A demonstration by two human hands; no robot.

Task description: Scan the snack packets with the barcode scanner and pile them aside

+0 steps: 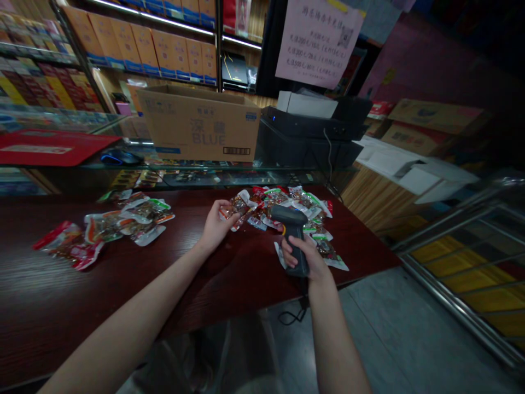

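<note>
My right hand (pixel 305 254) is wrapped round the grip of a dark barcode scanner (pixel 292 216), whose head points left and away from me. In my left hand (pixel 219 224) is a small snack packet (pixel 241 203), pinched at its near side just above the table. To the right, behind and beneath the scanner, lies a loose pile of similar snack packets (pixel 314 210) in clear, red and green wrapping. Another group of packets (pixel 145 213) rests on the left part of the table, with a red-ended packet (pixel 71 243) nearest me.
The dark red wooden table (pixel 197 290) ends at the right near a metal rack (pixel 459 295). Behind it, a glass counter carries an open cardboard box (pixel 200 126), a computer mouse (pixel 122 157), a red folder (pixel 57 148) and a black machine (pixel 311 131). The scanner's cable (pixel 293 316) hangs below the table edge.
</note>
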